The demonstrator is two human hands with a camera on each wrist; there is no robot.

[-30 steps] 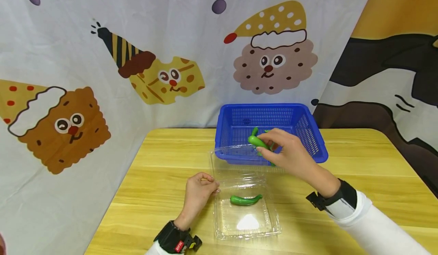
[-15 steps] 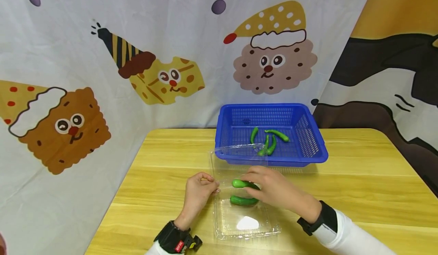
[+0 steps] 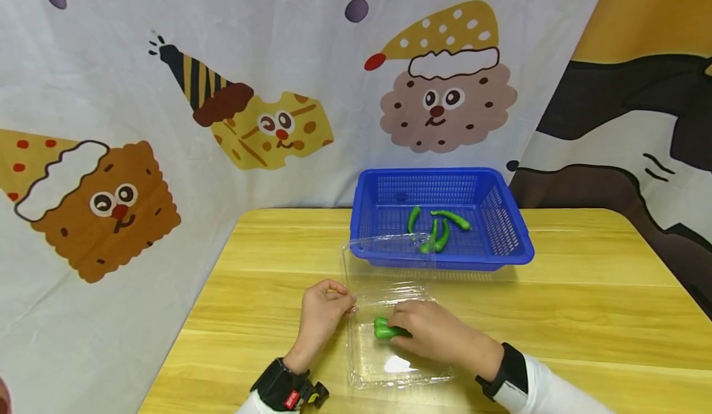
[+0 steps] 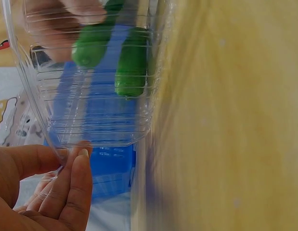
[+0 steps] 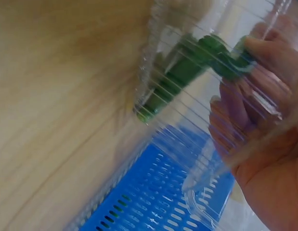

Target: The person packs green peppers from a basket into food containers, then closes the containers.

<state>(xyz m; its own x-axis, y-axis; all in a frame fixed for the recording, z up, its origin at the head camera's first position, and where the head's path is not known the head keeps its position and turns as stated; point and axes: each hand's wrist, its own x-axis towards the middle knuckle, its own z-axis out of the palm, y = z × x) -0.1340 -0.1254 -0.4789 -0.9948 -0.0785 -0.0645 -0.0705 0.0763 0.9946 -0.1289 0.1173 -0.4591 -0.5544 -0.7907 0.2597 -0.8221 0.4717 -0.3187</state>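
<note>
My left hand (image 3: pixel 324 315) pinches the left edge of a clear plastic clamshell container (image 3: pixel 364 364) between thumb and fingers, near the hinge fold. Inside the container's base lies one green chili pepper (image 4: pixel 132 62). Just above it, my right hand (image 3: pixel 436 332) holds a second green chili pepper (image 5: pixel 233 65) with thumb and fingertips, low inside the base. In the head view the two peppers overlap, and the fingers cover their right ends. The clear lid (image 3: pixel 384 272) is raised at the back and overlaps the basket's front in this view.
A blue perforated basket (image 3: pixel 506 259) stands behind the container at the table's back edge. Several green chili peppers (image 3: pixel 453 219) lie in it. The wooden table (image 3: pixel 267 247) meets a cloth backdrop (image 3: pixel 300 18) printed with cartoon figures.
My right hand has brought a green chili pepper from over the basket, forward and down into the container beside the other pepper. The left hand has stayed at the container's edge.
</note>
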